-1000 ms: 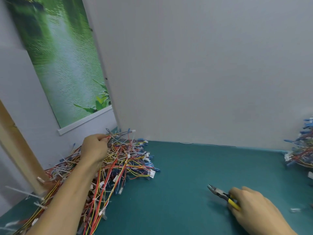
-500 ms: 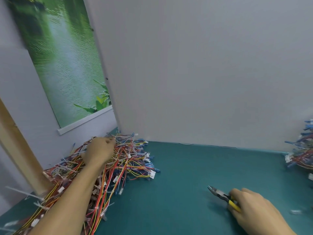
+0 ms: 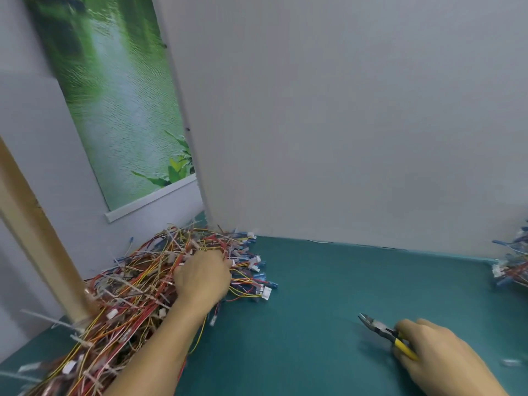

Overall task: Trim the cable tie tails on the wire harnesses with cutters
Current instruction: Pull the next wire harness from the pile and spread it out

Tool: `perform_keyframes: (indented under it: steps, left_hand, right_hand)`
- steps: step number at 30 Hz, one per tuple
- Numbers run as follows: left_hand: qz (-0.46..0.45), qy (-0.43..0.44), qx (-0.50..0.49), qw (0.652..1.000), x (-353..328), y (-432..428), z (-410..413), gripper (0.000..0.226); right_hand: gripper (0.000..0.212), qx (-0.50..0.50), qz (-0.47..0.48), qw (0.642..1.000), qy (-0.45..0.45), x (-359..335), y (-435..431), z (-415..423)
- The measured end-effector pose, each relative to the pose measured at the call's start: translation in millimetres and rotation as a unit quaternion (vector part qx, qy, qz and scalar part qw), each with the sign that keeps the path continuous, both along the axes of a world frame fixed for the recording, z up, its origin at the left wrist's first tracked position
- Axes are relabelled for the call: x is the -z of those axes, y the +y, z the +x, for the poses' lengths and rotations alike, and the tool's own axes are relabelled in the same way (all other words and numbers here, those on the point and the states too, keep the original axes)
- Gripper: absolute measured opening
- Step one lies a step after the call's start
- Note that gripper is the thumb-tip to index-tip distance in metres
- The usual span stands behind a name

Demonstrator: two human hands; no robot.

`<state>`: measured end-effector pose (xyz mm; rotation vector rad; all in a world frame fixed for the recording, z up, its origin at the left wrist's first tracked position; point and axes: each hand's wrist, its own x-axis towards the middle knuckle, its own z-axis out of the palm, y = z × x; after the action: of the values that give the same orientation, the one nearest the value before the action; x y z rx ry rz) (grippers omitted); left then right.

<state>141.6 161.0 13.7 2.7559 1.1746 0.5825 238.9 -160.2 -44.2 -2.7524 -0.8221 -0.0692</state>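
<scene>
A big tangled pile of wire harnesses (image 3: 134, 292), red, yellow, orange and blue with white connectors, lies on the teal table (image 3: 328, 292) from 7 to 9 o'clock in the view, reaching to the foot of the grey partition (image 3: 343, 124). White cable tie tails (image 3: 40, 319) stick out of the pile at its 9 o'clock side, beside a slanted wooden post (image 3: 34, 238). The left hand (image 3: 203, 277) rests knuckles-up on the pile's 3 o'clock end, its fingers bent down into the wires; the tips are hidden among the strands, so I cannot tell whether they clasp a bundle. The right hand (image 3: 437, 355) sits at 4 o'clock, well apart from the pile, its fingers wrapped around the yellow handles of the cutters (image 3: 377, 328). The tool's dark metal nose points toward 10 o'clock, low over the table, and its jaws look closed with nothing between them. A 2nd, smaller heap of harnesses (image 3: 511, 267) shows at 3 o'clock, cut off by the frame edge. A green water poster (image 3: 114, 95) hangs at 11 o'clock behind the partition.
</scene>
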Motion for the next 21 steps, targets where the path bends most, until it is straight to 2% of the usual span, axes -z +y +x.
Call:
perform_keyframes:
  steps: [2, 5, 8, 10, 14, 17, 19, 21]
  left_hand:
    - [0.011, -0.006, 0.005, 1.000, 2.2, -1.8, -3.5, 0.030]
    - [0.109, -0.101, -0.010, 0.989, -7.0, 3.0, -13.0, 0.021]
    - [0.143, -0.147, -0.054, 0.977, -21.1, 17.5, -17.9, 0.034]
    - [0.116, -0.127, -0.088, 0.981, -29.4, 31.3, -18.7, 0.034]
    - [0.072, 0.001, -0.109, 0.991, -28.2, 52.1, -14.3, 0.018]
    - [0.074, 0.040, -0.112, 0.990, -18.5, 58.2, -10.7, 0.020]
    - [0.041, 0.062, -0.130, 0.989, -14.1, 64.4, -9.3, 0.020]
    - [-0.003, 0.033, -0.138, 0.990, -14.0, 70.0, -7.2, 0.019]
  right_hand:
    - [0.018, -0.004, 0.004, 1.000, -0.003, 0.9, 0.3, -0.1]
    - [0.017, -0.003, 0.008, 1.000, -0.003, 2.8, -0.3, 0.9]
    - [0.017, 0.000, 0.008, 1.000, -0.006, 3.4, -0.3, 1.9]
    - [0.015, -0.001, 0.010, 1.000, -0.008, 4.4, -0.4, 1.9]
    - [0.014, -0.003, 0.010, 1.000, -0.010, 5.0, -0.4, 2.2]
    - [0.014, -0.003, 0.009, 1.000, -0.015, 4.9, -0.1, 2.5]
    - [0.013, -0.002, 0.007, 1.000, -0.012, 5.0, -0.6, 2.7]
    - [0.013, -0.002, 0.004, 1.000, -0.009, 4.9, -0.5, 3.4]
